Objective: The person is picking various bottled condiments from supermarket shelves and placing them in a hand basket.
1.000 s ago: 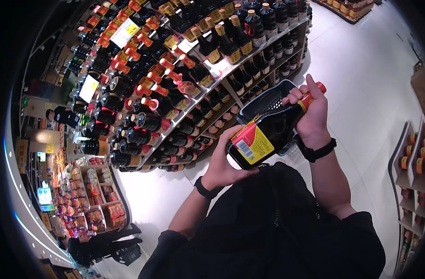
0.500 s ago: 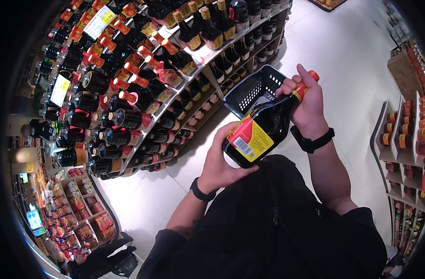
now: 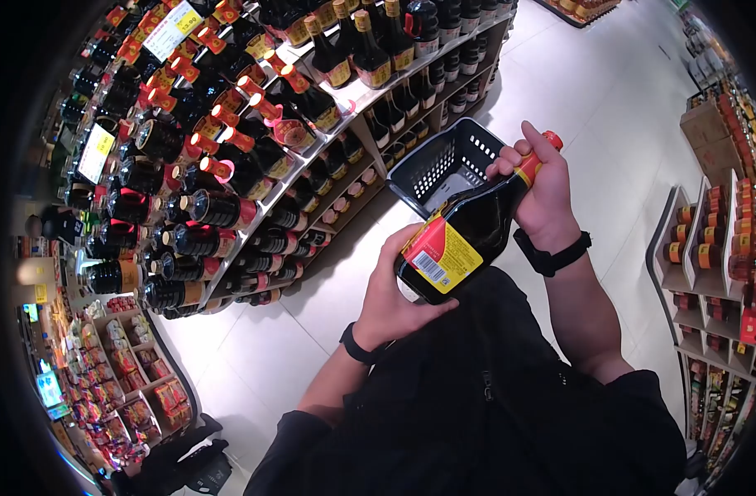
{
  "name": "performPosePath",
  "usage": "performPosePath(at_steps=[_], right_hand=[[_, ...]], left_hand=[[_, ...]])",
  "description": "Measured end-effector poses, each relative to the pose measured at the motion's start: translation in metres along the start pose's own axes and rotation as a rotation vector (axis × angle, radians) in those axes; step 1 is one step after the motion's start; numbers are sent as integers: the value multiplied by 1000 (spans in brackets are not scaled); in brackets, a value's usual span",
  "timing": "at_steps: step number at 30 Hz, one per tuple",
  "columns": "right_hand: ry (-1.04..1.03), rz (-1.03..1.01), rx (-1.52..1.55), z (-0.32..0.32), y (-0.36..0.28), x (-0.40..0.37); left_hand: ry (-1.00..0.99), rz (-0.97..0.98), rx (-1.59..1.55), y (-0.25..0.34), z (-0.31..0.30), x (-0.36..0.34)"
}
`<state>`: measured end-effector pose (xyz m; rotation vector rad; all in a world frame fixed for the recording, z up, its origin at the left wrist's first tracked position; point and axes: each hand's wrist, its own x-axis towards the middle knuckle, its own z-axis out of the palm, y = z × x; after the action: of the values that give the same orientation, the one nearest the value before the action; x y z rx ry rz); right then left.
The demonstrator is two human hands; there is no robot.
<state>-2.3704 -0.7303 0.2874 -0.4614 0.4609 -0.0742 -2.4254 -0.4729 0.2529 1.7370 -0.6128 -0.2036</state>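
Note:
A dark soy sauce bottle [image 3: 452,248] lies tilted across both hands, its yellow-and-red back label and barcode facing up. Around its neck, just below the red cap [image 3: 552,140], my right hand [image 3: 543,186] is closed, with the thumb stretched along the neck. The base end rests in my left hand [image 3: 399,289], whose fingers go behind the bottle and whose thumb lies along the bottom edge. Beyond the bottle, a black shopping basket [image 3: 403,186] with perforated sides shows its inside; the bottle and right hand cover part of it.
A curved shelf [image 3: 291,178] full of dark sauce bottles with price tags [image 3: 173,31] stands on the left. More shelves [image 3: 680,227] with jars line the right side. Pale tiled floor [image 3: 593,66] runs between. Someone in dark clothing [image 3: 184,455] is at lower left.
The view has shifted slightly, so the shelves sit a little further left. More of the basket's inside shows. Both hands keep the same hold on the bottle.

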Motion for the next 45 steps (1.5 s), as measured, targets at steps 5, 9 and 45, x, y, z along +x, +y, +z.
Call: performPosePath(at_steps=[5, 9, 45], right_hand=[[1, 16, -13, -12, -16, 20], [-12, 77, 4, -27, -36, 49], [-13, 533, 66, -113, -148, 235]], left_hand=[[3, -29, 6, -5, 16, 17], [31, -80, 41, -2, 37, 40], [263, -414, 254, 0, 202, 190]])
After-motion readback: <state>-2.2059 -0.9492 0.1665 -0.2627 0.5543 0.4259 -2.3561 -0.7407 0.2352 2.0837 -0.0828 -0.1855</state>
